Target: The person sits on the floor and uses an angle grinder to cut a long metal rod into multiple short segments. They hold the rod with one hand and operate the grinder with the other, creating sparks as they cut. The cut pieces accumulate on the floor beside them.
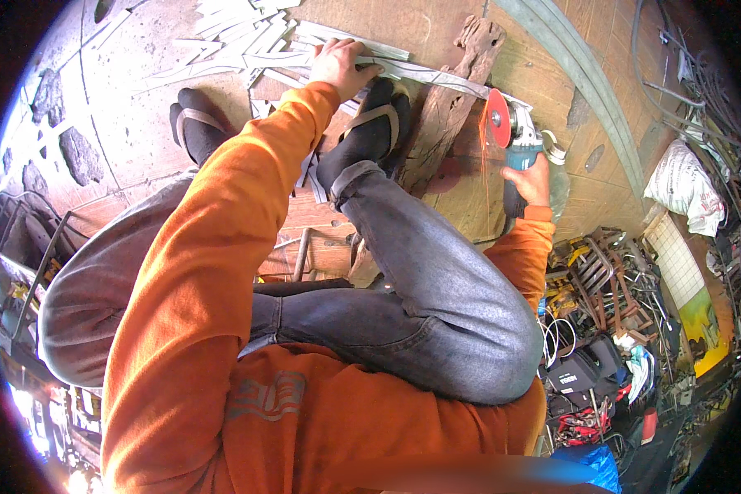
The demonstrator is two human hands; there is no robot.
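Metal strip [436, 76], pinned on the wooden block [453, 99] by the left hand [337, 66], is mid-cut under the angle grinder [514, 132] clamped in the right hand [531, 181], which likely calls for steady downward pressure.

Metal workshop: scrap strips [239, 37], tool clutter [601, 280]
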